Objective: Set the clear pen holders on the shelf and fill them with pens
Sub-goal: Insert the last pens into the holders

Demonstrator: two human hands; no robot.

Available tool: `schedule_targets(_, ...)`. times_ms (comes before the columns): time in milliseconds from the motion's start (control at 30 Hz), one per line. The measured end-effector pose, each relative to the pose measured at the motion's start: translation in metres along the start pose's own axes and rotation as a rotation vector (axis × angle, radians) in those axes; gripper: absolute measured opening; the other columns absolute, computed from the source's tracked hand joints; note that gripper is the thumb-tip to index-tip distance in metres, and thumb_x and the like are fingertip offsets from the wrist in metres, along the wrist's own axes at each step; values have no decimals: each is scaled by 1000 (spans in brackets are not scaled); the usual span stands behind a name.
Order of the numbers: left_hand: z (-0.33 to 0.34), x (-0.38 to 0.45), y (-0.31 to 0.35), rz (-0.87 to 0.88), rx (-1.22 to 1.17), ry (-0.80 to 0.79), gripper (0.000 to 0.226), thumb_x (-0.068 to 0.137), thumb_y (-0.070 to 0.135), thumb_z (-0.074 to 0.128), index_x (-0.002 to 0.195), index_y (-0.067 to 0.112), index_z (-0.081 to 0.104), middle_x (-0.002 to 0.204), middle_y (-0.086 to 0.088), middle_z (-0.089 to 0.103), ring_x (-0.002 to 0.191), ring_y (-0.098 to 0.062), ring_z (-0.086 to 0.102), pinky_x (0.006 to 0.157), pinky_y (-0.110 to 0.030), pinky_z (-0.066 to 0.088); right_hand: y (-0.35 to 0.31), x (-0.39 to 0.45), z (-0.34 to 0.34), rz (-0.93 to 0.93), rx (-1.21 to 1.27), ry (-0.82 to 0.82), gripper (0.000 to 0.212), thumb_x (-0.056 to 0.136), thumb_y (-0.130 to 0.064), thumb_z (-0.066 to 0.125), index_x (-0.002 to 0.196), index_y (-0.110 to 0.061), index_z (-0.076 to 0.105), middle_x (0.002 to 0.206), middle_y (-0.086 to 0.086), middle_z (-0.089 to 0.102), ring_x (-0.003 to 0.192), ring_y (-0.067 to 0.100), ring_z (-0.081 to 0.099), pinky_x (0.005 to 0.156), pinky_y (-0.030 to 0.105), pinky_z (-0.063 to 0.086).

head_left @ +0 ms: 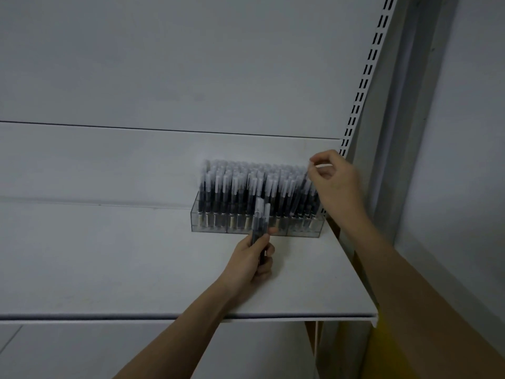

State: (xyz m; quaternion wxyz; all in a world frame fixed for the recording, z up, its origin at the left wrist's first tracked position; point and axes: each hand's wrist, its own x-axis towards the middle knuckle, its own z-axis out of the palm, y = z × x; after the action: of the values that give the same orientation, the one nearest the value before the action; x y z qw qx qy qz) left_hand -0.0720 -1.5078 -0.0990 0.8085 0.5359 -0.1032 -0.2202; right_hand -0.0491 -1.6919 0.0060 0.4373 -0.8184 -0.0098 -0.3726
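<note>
On the shelf, your clear pen holders stand full of dark, white-capped pens. Your left hand grips two spare pens; your right hand pinches one pen top.

Clear pen holders stand side by side in a row at the right end of the white shelf, near its back. Packed with upright pens, dark barrels, pale caps. A few more pens held upright just in front of the row.
</note>
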Motion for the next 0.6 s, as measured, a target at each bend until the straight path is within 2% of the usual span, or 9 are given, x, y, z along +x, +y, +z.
schedule_targets(133, 1, -1, -1, 28, 19, 11, 27, 107, 19, 41, 128, 9, 54, 70, -3, 50, 46, -13, 34, 41, -23, 30, 5, 5, 2, 0, -69, -4, 7, 96, -17, 62, 102, -17, 65, 93, -4, 68, 84, 7, 66, 79, 34, 60)
schedule_targets(233, 2, 0, -2, 44, 49, 15, 27, 107, 19, 41, 128, 11, 54, 73, -3, 58, 46, -14, 38, 42, -24, 33, 7, 6, 3, -10, -93, -25, 7, 96, -16, 62, 102, -15, 65, 94, -1, 68, 85, 10, 67, 78, 35, 60)
schedule_targets(400, 2, 2, -3, 57, 96, 4, 28, 106, 22, 42, 131, 14, 53, 80, -5, 66, 47, -16, 40, 43, -25, 35, 18, -7, 15, 18, -167, -143, 2, 95, -14, 63, 96, -15, 64, 90, 0, 67, 81, 11, 64, 75, 28, 57)
schedule_targets(467, 3, 1, -2, 53, 106, -2, 28, 106, 23, 42, 131, 16, 53, 85, -6, 69, 48, -16, 42, 42, -24, 35, 24, -14, 19, 13, -150, -172, 9, 94, -10, 63, 98, -18, 64, 92, -2, 65, 82, 11, 62, 77, 22, 55)
schedule_targets(600, 5, -3, 0, 47, 142, -17, 27, 106, 26, 42, 128, 14, 52, 99, -10, 74, 45, -15, 43, 40, -22, 34, 29, -33, 21, -18, -65, -35, 22, 95, -11, 61, 116, -18, 63, 108, -5, 59, 89, 4, 60, 79, 15, 52)
